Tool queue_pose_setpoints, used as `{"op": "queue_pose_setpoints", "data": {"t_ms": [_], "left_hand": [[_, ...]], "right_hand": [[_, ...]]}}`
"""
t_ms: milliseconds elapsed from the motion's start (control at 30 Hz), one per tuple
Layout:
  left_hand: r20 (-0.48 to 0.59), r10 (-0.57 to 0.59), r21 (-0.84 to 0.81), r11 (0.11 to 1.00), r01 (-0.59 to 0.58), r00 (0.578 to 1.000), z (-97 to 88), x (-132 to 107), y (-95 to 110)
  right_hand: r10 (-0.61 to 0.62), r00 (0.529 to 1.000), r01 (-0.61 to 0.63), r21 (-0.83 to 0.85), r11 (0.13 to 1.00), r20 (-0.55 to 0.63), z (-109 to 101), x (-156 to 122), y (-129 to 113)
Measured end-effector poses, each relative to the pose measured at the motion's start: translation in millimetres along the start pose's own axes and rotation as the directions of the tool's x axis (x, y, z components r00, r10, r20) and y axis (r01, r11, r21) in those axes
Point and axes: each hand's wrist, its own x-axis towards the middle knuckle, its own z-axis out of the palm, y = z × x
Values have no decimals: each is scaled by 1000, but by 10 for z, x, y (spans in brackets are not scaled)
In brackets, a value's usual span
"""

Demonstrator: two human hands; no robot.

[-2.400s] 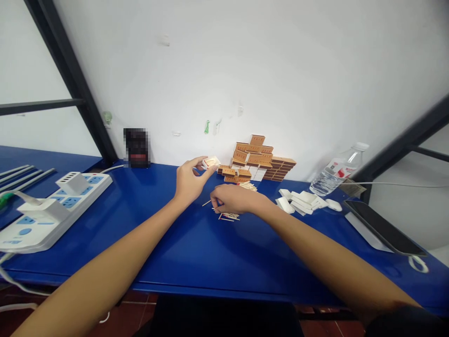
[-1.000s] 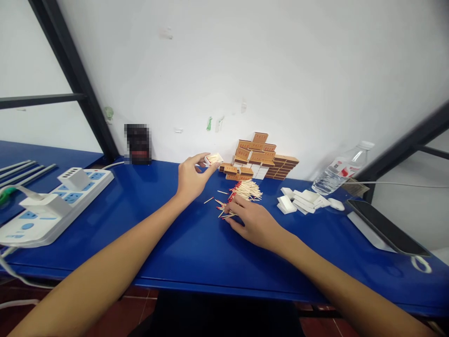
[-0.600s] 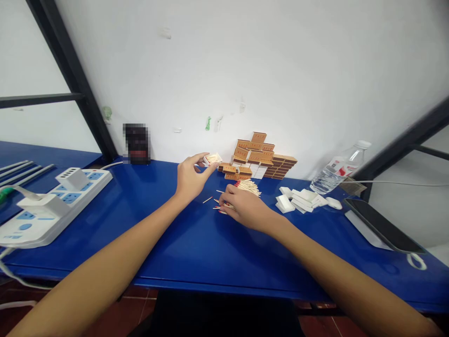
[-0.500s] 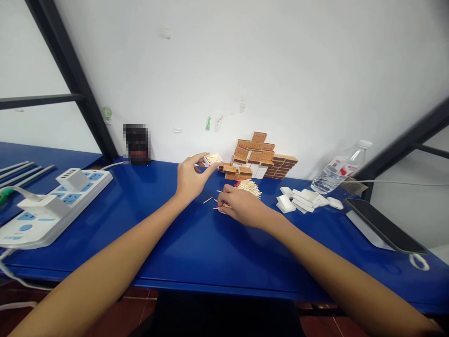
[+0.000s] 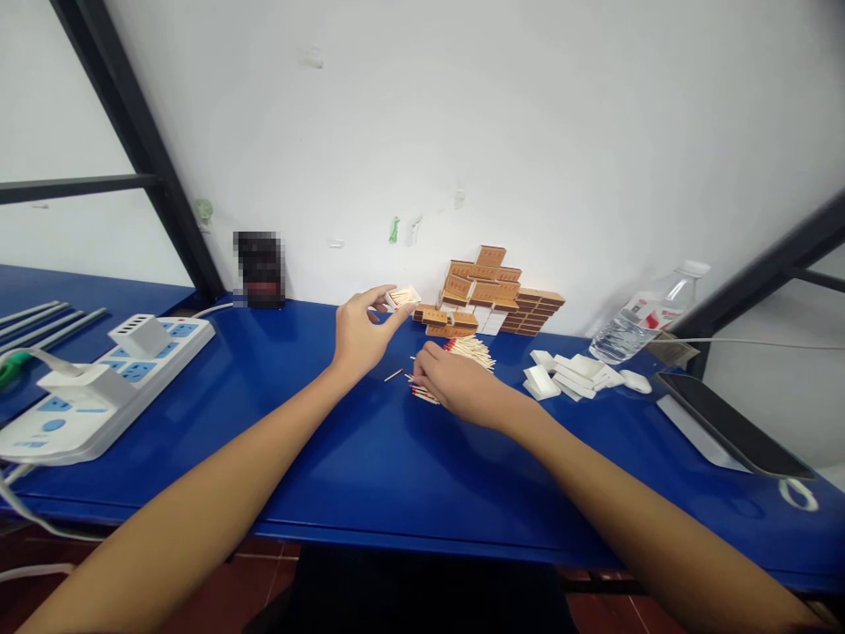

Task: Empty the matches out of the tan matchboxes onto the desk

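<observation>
My left hand (image 5: 362,328) grips a small white matchbox tray (image 5: 402,299) between thumb and fingers, raised above the table, with matches lying inside. Low over the table, my right hand (image 5: 455,377) has its fingers curled together, their tips at a few loose red-tipped matches (image 5: 426,394). Whatever is between those fingertips is hidden. Just behind this hand lies a larger pile of matches (image 5: 473,352). One single match (image 5: 393,375) rests apart, to the left of the right hand.
Brown matchboxes (image 5: 485,286) stand stacked against the wall. On the right are white trays (image 5: 574,377), a tilted water bottle (image 5: 643,317) and a phone (image 5: 736,423). A power strip (image 5: 165,352) lies at left on the blue table (image 5: 370,493).
My right hand has shifted slightly to the right, and more loose matches show below its fingers. My left hand still holds the tray in nearly the same place.
</observation>
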Motion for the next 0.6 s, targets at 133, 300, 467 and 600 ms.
{"op": "queue_pose_setpoints", "data": {"t_ms": [133,300,467,600], "left_hand": [[-1,-5,6,1000,5,1000,2,-2,-3],[6,-3,8,1000,3,1000,0,-4,6],[-2,-2,14,1000,3,1000,4,-3,-7],[12,-6,31,1000,6,1000,12,-14,-14]], "right_hand": [[35,993,-10,221,975,-112,-81,-174,109],[-37,984,98,350,932,-177,-48,-336,186],[44,977,90,593,800,-206,79,-361,180],[93,988,24,704,709,-127,203,-391,178]]}}
